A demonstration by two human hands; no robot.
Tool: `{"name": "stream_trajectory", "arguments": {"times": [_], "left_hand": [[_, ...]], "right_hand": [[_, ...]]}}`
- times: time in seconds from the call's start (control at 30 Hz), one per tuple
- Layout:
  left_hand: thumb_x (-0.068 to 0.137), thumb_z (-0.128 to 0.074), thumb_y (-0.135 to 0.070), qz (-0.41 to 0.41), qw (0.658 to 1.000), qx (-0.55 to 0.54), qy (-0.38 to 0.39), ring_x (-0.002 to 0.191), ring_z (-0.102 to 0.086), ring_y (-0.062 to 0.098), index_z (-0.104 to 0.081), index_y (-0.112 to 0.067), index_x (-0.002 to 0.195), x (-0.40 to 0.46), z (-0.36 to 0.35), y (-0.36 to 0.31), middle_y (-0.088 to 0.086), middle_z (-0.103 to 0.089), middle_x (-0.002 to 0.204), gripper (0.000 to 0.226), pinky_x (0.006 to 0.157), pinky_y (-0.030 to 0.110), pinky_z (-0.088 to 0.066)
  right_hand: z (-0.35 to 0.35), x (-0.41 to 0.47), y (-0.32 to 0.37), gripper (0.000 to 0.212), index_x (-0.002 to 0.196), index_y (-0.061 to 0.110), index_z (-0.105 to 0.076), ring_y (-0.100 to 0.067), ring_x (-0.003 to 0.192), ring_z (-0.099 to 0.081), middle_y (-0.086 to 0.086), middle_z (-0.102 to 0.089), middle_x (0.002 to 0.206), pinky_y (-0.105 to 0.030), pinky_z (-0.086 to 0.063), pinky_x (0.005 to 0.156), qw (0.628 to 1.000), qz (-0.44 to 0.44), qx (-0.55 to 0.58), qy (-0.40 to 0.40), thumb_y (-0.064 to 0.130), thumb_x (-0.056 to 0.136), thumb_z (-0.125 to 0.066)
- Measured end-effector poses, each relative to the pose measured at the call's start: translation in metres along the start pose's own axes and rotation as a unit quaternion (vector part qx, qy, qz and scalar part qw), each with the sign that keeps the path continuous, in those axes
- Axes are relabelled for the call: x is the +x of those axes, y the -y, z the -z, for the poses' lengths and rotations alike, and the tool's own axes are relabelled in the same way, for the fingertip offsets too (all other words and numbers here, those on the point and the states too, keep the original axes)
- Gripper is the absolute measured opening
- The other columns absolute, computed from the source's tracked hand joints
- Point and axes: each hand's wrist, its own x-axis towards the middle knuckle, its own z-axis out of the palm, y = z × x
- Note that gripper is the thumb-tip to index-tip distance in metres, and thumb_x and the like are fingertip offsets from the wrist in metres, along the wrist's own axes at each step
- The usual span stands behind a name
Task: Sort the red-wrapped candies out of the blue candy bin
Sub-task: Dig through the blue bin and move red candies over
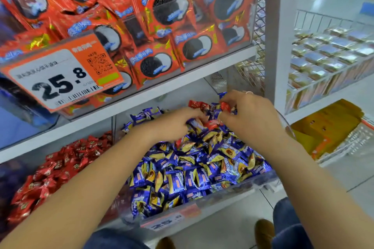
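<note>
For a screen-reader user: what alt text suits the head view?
Both hands dig at the back of a blue candy bin; the right hand pinches a red candy, and the left hand reaches among the wrappers. A bin of red candies sits left.

Both forearms bare, reaching forward and converging toward far middle of scene. Left hand [174, 122] back-up, knuckles toward camera, fingers curled down and forward, tips hidden. Right hand [245, 115] slightly farther and higher, back-up, wrist bent, thumb and forefinger pinching small red-wrapped candy [225, 105]. Ring [248, 92] visible on right hand finger. Hands near each other, fingertips nearly meeting. Knees in blue trousers [287, 226] at near edge.
</note>
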Motion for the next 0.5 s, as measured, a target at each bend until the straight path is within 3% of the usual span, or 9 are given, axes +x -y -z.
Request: {"name": "stream_trajectory", "arguments": {"times": [0.07,0.17,0.27,0.37,0.43,0.5], "left_hand": [[0.078,-0.042,0.012,-0.045,0.997,0.053,-0.024,0.117,-0.049,0.016,-0.058,-0.032,0.122,-0.018,-0.009,-0.002,-0.006,-0.052,0.131,0.064,0.096,0.040,-0.043],[0.080,-0.039,0.012,-0.046,0.996,0.066,-0.025,0.124,-0.042,0.009,-0.054,-0.037,0.125,-0.048,-0.016,0.001,-0.013,-0.049,0.132,0.068,0.104,0.035,-0.037],[0.089,-0.037,0.011,-0.032,0.998,0.002,-0.058,0.122,-0.042,-0.002,-0.058,-0.037,0.121,-0.076,-0.015,0.005,-0.020,-0.047,0.131,0.061,0.105,0.020,-0.033],[0.097,-0.044,-0.001,-0.025,0.986,-0.066,-0.150,0.105,-0.049,-0.016,-0.061,-0.039,0.108,-0.094,-0.013,0.007,-0.026,-0.055,0.117,0.043,0.089,0.003,-0.035],[0.097,-0.049,-0.010,0.001,0.976,-0.082,-0.200,0.073,-0.060,-0.005,-0.059,-0.037,0.103,-0.099,-0.013,0.009,-0.020,-0.064,0.090,0.029,0.066,0.010,-0.042],[0.097,-0.051,-0.020,0.033,0.973,-0.056,-0.220,0.059,-0.055,-0.001,-0.057,-0.036,0.103,-0.100,-0.012,0.011,-0.022,-0.060,0.087,0.018,0.056,0.014,-0.036]], "right_hand": [[-0.001,-0.002,0.001,0.024,0.105,0.025,-0.064,-0.026,0.080,-0.060,-0.005,-0.065,0.095,-0.037,-0.046,0.077,1.000,0.000,-0.008,0.003,0.024,0.082,-0.057],[-0.001,-0.002,-0.001,0.022,0.106,0.021,-0.060,-0.027,0.080,-0.057,-0.007,-0.058,0.097,-0.032,-0.041,0.069,0.999,-0.025,0.012,0.024,0.024,0.085,-0.056],[-0.001,0.001,-0.003,0.013,0.095,0.015,-0.057,-0.027,0.076,-0.050,-0.012,-0.056,0.095,-0.031,-0.030,0.064,0.997,-0.048,0.060,0.020,0.015,0.090,-0.045],[0.000,0.002,-0.002,0.021,0.079,0.005,-0.056,-0.034,0.074,-0.051,-0.019,-0.059,0.081,-0.039,-0.037,0.064,0.992,-0.063,0.110,-0.005,0.005,0.089,-0.038],[-0.003,0.001,0.001,0.023,0.075,-0.003,-0.056,-0.037,0.069,-0.051,-0.021,-0.058,0.072,-0.041,-0.042,0.063,0.992,-0.063,0.110,-0.020,0.003,0.089,-0.038],[-0.012,0.002,0.003,0.024,0.071,-0.003,-0.052,-0.037,0.065,-0.051,-0.019,-0.055,0.068,-0.040,-0.041,0.058,0.996,-0.057,0.070,-0.012,0.004,0.090,-0.039]]}}
